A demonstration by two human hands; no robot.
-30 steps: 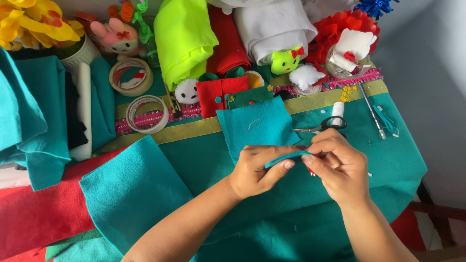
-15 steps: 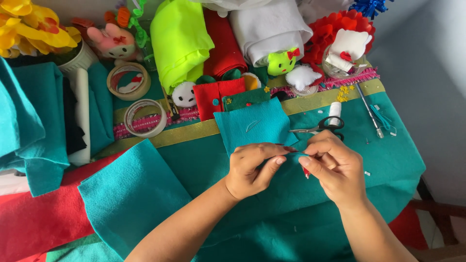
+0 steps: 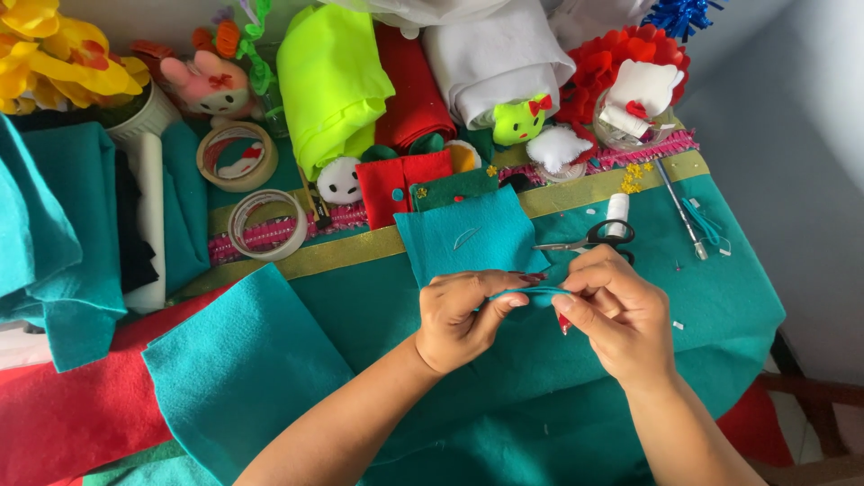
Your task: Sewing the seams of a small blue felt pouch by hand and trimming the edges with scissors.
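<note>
Teal felt strip (image 3: 531, 293) pinched between left hand (image 3: 461, 317) and right hand (image 3: 614, 310), both grips clenched on it.

Our hands sit a little lower on the bench now, and the small teal felt strip (image 3: 531, 292) between our fingertips is pinched flatter.

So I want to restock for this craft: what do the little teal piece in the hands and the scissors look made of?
The small teal piece, pinched between left hand and right hand, looks like felt: matte, fuzzy, bending softly. The scissors appear to have shiny metal blades and black handles, probably plastic.
</note>
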